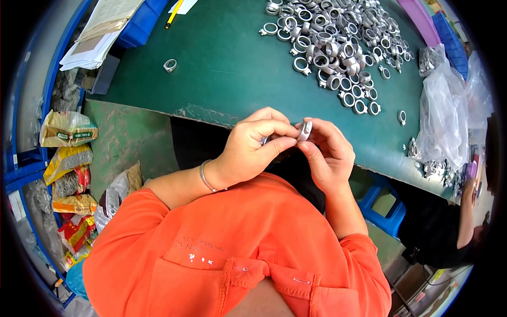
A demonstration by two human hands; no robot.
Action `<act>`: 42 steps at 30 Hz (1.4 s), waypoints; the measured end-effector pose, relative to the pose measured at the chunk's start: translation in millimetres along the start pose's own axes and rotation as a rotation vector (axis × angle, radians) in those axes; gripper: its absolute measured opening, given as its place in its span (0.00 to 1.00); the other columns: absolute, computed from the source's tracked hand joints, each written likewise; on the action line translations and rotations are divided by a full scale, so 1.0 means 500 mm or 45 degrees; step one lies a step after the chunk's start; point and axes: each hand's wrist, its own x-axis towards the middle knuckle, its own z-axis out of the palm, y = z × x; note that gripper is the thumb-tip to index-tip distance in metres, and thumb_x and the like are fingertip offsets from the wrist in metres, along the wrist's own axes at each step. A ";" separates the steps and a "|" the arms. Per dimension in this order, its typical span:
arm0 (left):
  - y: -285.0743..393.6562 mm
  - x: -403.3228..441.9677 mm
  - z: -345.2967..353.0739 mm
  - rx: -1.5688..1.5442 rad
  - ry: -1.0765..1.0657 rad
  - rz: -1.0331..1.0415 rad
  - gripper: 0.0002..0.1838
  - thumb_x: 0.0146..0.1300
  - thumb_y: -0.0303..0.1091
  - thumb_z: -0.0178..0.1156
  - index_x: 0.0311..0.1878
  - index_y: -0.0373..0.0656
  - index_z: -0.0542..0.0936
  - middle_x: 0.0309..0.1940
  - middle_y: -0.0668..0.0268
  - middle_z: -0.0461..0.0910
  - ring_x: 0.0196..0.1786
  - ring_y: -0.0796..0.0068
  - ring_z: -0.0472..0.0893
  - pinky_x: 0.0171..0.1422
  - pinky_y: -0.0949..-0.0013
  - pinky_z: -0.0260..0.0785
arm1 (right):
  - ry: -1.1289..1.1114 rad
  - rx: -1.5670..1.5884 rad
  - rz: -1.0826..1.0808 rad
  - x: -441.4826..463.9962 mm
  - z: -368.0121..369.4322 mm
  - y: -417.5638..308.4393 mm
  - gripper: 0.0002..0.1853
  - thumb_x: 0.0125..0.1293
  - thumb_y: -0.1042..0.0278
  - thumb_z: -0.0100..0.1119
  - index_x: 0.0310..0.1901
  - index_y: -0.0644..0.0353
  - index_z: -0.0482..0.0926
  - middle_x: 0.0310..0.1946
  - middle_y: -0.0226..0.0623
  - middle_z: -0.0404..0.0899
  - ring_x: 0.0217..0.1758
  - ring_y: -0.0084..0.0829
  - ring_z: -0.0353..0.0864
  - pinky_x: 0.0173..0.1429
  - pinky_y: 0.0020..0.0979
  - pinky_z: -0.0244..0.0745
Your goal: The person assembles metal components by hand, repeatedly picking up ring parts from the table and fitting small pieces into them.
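Note:
My left hand (253,140) and my right hand (331,156) meet just off the near edge of the table. Between their fingertips is a silver metal ring clamp (304,131), held on edge with its outer band facing me. Fingers of both hands are closed on it. A second bit of grey metal (264,140) shows inside the curl of my left fingers; most of it is hidden. On the green table (227,63) lies a large pile of similar ring clamps (338,42), each with a small lug. One lone ring clamp (170,65) rests at the left.
Clear plastic bags (443,111) and small metal parts (435,170) lie at the table's right end. A co-worker's arm (467,211) is beside them. A blue stool (388,206) stands below. Papers (97,39), a blue bin (141,24) and a yellow pencil (172,15) are at upper left.

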 end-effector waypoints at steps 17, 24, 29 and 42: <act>-0.008 -0.002 -0.007 -0.006 0.062 0.022 0.07 0.56 0.19 0.62 0.39 0.35 0.78 0.36 0.66 0.77 0.33 0.83 0.74 0.37 0.81 0.67 | 0.209 -0.073 -0.308 -0.010 0.003 0.011 0.21 0.45 0.89 0.66 0.42 0.65 0.71 0.35 0.41 0.76 0.34 0.30 0.77 0.39 0.25 0.75; 0.014 0.001 -0.004 -0.672 -0.007 -0.571 0.11 0.66 0.30 0.52 0.45 0.34 0.78 0.34 0.65 0.77 0.29 0.86 0.73 0.30 0.82 0.65 | -0.017 -0.609 -0.738 0.002 -0.003 -0.019 0.15 0.40 0.82 0.70 0.33 0.62 0.78 0.33 0.38 0.79 0.32 0.34 0.77 0.34 0.29 0.72; 0.010 0.004 -0.005 -0.840 -0.236 -0.773 0.09 0.67 0.33 0.51 0.45 0.37 0.74 0.30 0.66 0.75 0.28 0.82 0.74 0.25 0.81 0.67 | 0.142 -0.889 -0.622 0.035 -0.041 -0.021 0.08 0.48 0.80 0.63 0.32 0.64 0.78 0.34 0.40 0.77 0.36 0.39 0.76 0.41 0.35 0.72; 0.016 0.002 0.006 -0.791 -0.148 -0.683 0.08 0.69 0.32 0.46 0.41 0.38 0.72 0.26 0.64 0.75 0.23 0.79 0.74 0.22 0.79 0.66 | 0.260 -1.490 -0.325 0.065 -0.119 0.018 0.08 0.50 0.78 0.63 0.34 0.59 0.78 0.32 0.35 0.73 0.37 0.37 0.71 0.40 0.33 0.65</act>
